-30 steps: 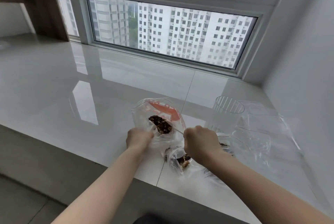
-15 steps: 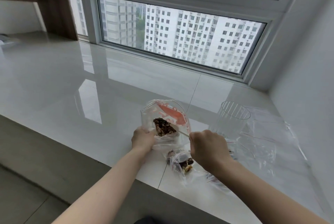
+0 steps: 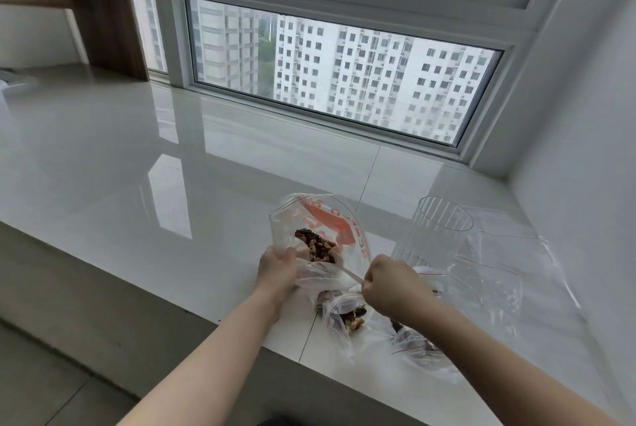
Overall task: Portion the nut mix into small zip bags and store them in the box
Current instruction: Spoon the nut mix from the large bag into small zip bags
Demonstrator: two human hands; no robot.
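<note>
1. While the left hand (image 3: 278,270) grips the large nut-mix bag (image 3: 318,239) by its rim, seemingly to hold its mouth open, the right hand (image 3: 392,284), fingers curled, dips a white spoon (image 3: 347,270) inside.
2. Filled small zip bags (image 3: 347,313) lie just below on the glossy sill (image 3: 172,184).
3. A clear plastic container (image 3: 433,233) stands beside them.

No text could be read anywhere in the scene. The large clear zip bag (image 3: 320,229) holding the nut mix carried a red-orange printed panel with pale characters along its edge, but the print was curved, creased and too blurred to make out. The small zip bags (image 3: 347,315) showed only thin red seal lines, and the clear plastic cup (image 3: 433,229) bore no legible marking.
</note>
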